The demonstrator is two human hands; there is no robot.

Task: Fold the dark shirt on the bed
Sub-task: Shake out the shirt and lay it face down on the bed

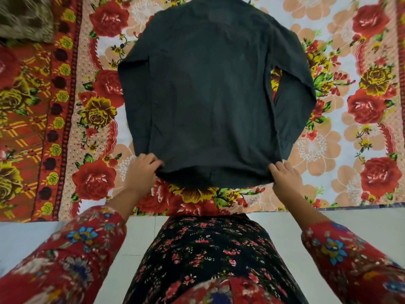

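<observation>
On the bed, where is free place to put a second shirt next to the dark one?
The widest free patch is the floral bedsheet right of the dark shirt. A narrower strip lies left of it, before the red border. The near edge is crowded: the left hand and right hand grip the hem.

The dark shirt (206, 93) is lying spread flat, back up, on the floral bedsheet (350, 106); the left hand (142, 170) and right hand (285, 176) are pinching its 2 lower hem corners; both sleeves are lying folded alongside the body.
</observation>
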